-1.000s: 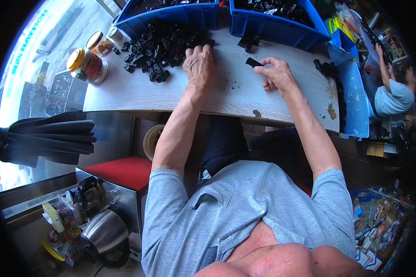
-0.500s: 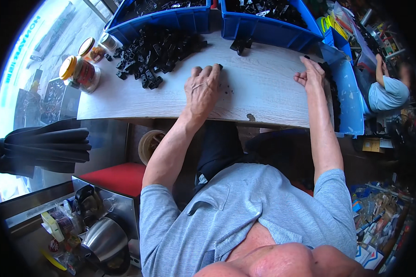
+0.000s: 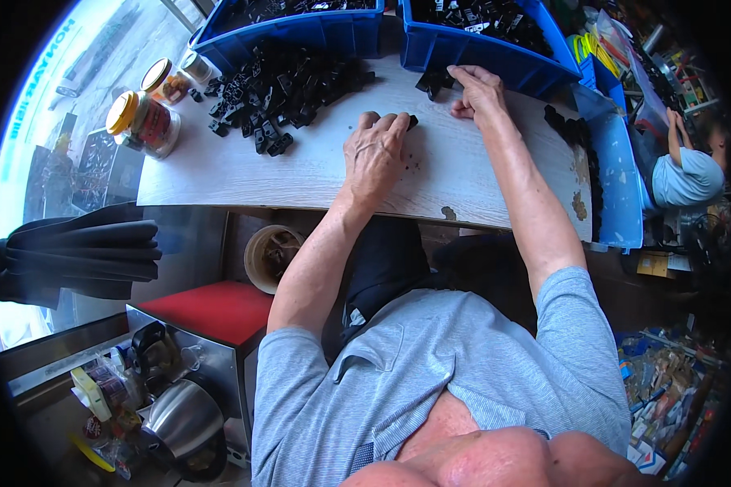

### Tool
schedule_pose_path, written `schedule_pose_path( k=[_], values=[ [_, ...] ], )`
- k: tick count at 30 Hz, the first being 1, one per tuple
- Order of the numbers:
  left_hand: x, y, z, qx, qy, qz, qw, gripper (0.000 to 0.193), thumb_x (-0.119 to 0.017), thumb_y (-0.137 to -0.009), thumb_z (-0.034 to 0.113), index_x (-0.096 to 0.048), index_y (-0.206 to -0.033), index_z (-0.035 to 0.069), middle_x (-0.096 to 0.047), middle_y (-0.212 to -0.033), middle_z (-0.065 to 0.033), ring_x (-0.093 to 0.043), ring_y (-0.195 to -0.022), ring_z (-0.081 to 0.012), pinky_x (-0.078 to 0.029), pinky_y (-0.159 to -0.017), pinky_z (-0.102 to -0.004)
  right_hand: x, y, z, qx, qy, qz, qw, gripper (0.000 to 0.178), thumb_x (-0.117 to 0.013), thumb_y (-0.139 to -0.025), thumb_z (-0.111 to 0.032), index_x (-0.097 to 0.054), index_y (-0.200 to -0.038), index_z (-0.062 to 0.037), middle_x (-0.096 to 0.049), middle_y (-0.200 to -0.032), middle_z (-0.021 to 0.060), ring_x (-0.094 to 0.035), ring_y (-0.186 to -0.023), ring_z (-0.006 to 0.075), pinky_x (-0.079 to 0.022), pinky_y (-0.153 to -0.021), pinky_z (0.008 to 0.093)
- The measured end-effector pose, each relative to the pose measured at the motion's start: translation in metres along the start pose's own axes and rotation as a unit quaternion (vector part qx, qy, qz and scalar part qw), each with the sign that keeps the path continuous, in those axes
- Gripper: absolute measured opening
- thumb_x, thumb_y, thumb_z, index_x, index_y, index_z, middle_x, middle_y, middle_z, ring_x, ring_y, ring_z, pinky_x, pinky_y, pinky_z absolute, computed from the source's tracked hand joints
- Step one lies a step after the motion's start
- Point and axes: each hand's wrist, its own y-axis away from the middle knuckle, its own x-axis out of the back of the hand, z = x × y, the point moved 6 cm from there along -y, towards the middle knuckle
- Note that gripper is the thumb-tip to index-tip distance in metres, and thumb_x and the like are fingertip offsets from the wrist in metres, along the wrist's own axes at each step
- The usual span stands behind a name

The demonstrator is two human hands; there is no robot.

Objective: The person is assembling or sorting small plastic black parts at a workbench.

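Right hand (image 3: 481, 95) has shifted toward ten o'clock; jumbled black plastic cluster (image 3: 432, 84) lies at its nine, grip unclear. Left hand (image 3: 374, 152) pinches small black plastic piece (image 3: 413, 122).

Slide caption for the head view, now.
Left hand holds a black part; right hand at a small black cluster beside a blue bin.

Rm w/ bright window (image 3: 97, 89) on L, dimmer R side.
Daylight comes thru; dark gathered curtain (image 3: 81, 252) hangs on that side, red-topped metal cabinet (image 3: 211, 311) nr it. Pale wood-grain counter (image 3: 244, 174), chipped patches nr front & R edges. Round bin (image 3: 255, 258) beside cabinet. Mixed clutter (image 3: 666, 385) piled lower R.
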Motion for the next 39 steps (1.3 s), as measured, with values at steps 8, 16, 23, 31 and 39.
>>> schedule_pose_path(
  k=[8, 16, 23, 31, 39],
  values=[
    [0.000, 0.003, -0.008, 0.008, 0.021, 0.015, 1.000, 0.031, -0.068, -0.089, 0.009, -0.068, -0.119, 0.014, -0.074, -0.111, -0.0044, -0.063, -0.112, -0.0311, -0.056, -0.086, -0.0406, 0.019, 0.029, -0.004, 0.014, 0.056, -0.099, 0.993, 0.022, -0.074, -0.088, -0.021, -0.067, -0.103, -0.0059, -0.048, -0.052, -0.0032, -0.053, -0.041, 0.0093, -0.056, -0.046, 0.0297],
    [0.004, 0.002, -0.007, 0.003, 0.034, 0.037, 0.999, 0.028, -0.069, -0.088, 0.013, -0.070, -0.117, 0.014, -0.075, -0.106, -0.0072, -0.064, -0.108, -0.0305, -0.056, -0.086, -0.0412, 0.044, 0.060, 0.009, -0.022, 0.154, -0.149, 0.977, 0.025, -0.079, -0.082, -0.014, -0.068, -0.103, -0.0043, -0.060, -0.062, 0.0008, -0.058, -0.044, 0.0102, -0.054, -0.045, 0.0287],
    [0.004, 0.002, -0.007, -0.002, 0.066, 0.034, 0.997, 0.030, -0.069, -0.088, 0.013, -0.070, -0.117, 0.013, -0.075, -0.103, -0.0086, -0.066, -0.104, -0.0306, -0.055, -0.086, -0.0414, 0.033, 0.071, 0.004, -0.043, 0.201, -0.040, 0.978, 0.043, -0.085, -0.078, -0.028, -0.064, -0.106, -0.0024, -0.060, -0.064, 0.0047, -0.057, -0.044, 0.0126, -0.053, -0.042, 0.0297],
    [0.006, 0.002, -0.005, -0.006, 0.088, 0.056, 0.995, 0.028, -0.069, -0.088, 0.012, -0.071, -0.116, 0.012, -0.074, -0.099, -0.0094, -0.066, -0.097, -0.0316, -0.054, -0.086, -0.0413, 0.023, 0.066, 0.006, -0.038, 0.278, -0.010, 0.960, 0.037, -0.079, -0.082, -0.029, -0.066, -0.106, -0.0030, -0.055, -0.066, 0.0041, -0.052, -0.046, 0.0131, -0.049, -0.041, 0.0313],
    [0.015, 0.000, -0.002, -0.052, 0.170, 0.137, 0.974, 0.027, -0.068, -0.088, 0.005, -0.071, -0.115, 0.007, -0.074, -0.104, -0.0101, -0.068, -0.093, -0.0302, -0.055, -0.085, -0.0390, 0.012, 0.088, 0.005, -0.033, 0.303, -0.100, 0.947, 0.031, -0.077, -0.083, -0.026, -0.065, -0.102, -0.0039, -0.051, -0.060, 0.0024, -0.050, -0.043, 0.0125, -0.042, -0.039, 0.0306]
  ],
)
